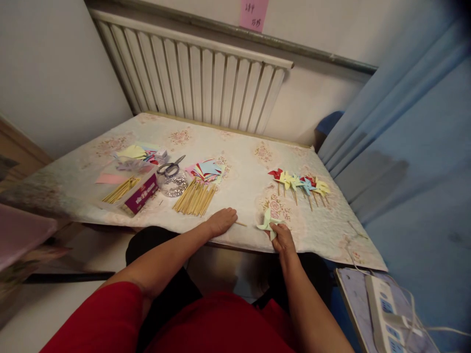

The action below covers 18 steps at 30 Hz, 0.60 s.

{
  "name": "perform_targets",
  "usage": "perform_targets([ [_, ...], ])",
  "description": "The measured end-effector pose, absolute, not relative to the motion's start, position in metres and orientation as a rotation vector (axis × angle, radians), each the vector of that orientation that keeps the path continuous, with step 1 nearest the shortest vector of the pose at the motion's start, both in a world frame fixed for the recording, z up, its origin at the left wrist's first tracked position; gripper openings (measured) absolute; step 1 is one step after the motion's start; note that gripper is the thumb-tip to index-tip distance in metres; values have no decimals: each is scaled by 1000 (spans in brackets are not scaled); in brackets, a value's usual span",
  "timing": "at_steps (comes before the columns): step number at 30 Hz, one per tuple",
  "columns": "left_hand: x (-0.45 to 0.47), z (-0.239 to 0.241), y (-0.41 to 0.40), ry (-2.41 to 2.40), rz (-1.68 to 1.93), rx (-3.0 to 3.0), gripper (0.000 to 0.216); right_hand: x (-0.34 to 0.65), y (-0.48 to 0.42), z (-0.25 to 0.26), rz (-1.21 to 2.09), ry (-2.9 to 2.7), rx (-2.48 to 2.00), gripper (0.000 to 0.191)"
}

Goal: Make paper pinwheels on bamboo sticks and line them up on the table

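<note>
My right hand (283,238), near the table's front edge, pinches a pale green paper pinwheel (268,221) between thumb and fingers. My left hand (222,221) rests palm down on the cloth to the left of it, fingers together, over a thin wooden stick (241,224). Only the stick's tip shows, pointing toward the pinwheel without touching it. Just beyond my left hand lies a row of similar sticks (195,197). Several finished pinwheels on sticks (294,182), red, yellow and blue, lie at the right of the table.
Behind the sticks is a stack of coloured paper pieces (208,171). Scissors (171,167) lie across a round container of small metal pins (172,185). A purple-sided box (142,193) holds more sticks. A power strip (384,314) with cables sits at lower right, by a blue curtain (412,171).
</note>
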<state>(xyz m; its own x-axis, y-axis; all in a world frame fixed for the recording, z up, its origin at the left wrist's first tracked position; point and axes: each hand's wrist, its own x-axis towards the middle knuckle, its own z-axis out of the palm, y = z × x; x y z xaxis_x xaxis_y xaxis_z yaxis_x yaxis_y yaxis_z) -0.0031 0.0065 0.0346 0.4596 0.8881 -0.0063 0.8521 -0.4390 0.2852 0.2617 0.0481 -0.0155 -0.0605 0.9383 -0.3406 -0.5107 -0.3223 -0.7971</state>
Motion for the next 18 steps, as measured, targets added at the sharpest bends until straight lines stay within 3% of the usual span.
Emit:
perform_targets([
  [5, 15, 49, -22, 1629, 797, 1661, 7, 262, 49, -17, 1638, -583, -1048, 41],
  [8, 27, 74, -38, 1312, 1086, 1144, 3, 262, 48, -17, 1633, -571, -1053, 40],
  [11, 36, 101, -51, 1073, 1334, 864, 15, 262, 48, -16, 1649, -585, -1053, 37],
  [18, 40, 130, -73, 908, 1443, 615, 25, 263, 49, -17, 1648, -610, -1037, 38],
])
